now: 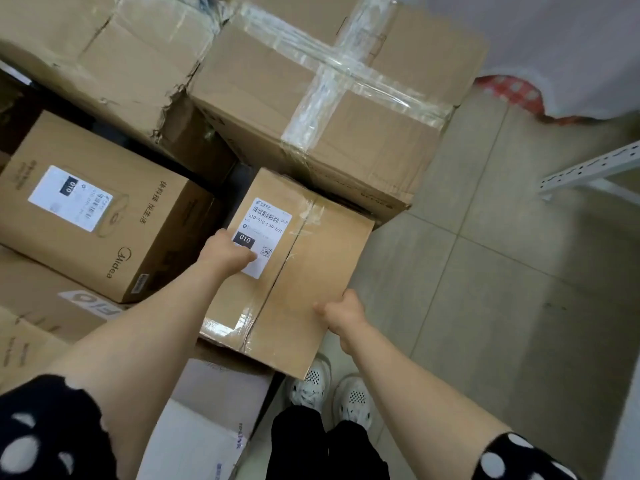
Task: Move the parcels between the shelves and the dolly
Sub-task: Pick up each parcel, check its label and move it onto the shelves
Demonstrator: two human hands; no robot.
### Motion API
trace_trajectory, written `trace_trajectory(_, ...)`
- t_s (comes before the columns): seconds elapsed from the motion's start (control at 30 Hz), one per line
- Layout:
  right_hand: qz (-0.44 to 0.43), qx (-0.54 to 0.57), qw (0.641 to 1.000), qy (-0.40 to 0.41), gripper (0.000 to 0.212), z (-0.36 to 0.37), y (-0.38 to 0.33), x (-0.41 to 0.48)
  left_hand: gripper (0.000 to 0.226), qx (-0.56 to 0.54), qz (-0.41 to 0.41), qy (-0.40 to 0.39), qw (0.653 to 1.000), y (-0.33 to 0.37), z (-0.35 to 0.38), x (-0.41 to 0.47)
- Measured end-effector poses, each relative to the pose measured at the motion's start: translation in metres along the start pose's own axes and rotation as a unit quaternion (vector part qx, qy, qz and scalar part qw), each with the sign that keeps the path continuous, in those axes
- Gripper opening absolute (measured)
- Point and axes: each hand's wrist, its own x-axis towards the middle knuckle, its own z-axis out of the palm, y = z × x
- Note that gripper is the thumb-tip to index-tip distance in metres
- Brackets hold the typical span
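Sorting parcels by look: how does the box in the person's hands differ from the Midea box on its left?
The held box is plain brown; the Midea box carries printed lettering. The left hand and right hand grip the held box's edges; nothing touches the Midea box. Both are cardboard with a white label marked 010.

I see a brown parcel [304,271] with a white label [265,223]. The sleeves [45,427] are black with white dots. The floor [485,306] is grey.
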Motion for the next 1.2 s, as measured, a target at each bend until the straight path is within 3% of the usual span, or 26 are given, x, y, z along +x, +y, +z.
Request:
trace_trajectory(0.3,0.012,-0.015,0.999,-0.031,0.047,0.002,0.010,0.017,0.044,0.000,0.013,-0.050,0.999,-0.015,0.021,0.024)
trace_trajectory(0.73,0.020,-0.040,0.998,-0.046,0.048,0.019,0.009,0.022,0.094,0.101,0.049,-0.032,0.993,-0.025,0.031,0.044)
trace_trajectory(0.87,0.002,-0.073,0.997,-0.039,0.059,0.010,-0.003,0.006,0.090,0.150,0.067,-0.019,0.986,-0.022,0.029,0.018)
trace_trajectory(1.07,-0.074,-0.156,0.985,-0.028,0.056,-0.022,-0.031,-0.071,0.084,0.226,0.111,-0.055,0.966,0.001,0.003,-0.067)
trace_trajectory(1.2,-0.128,-0.231,0.964,-0.017,0.071,-0.057,-0.055,-0.144,0.078,0.283,0.156,-0.055,0.945,0.023,-0.027,-0.143)
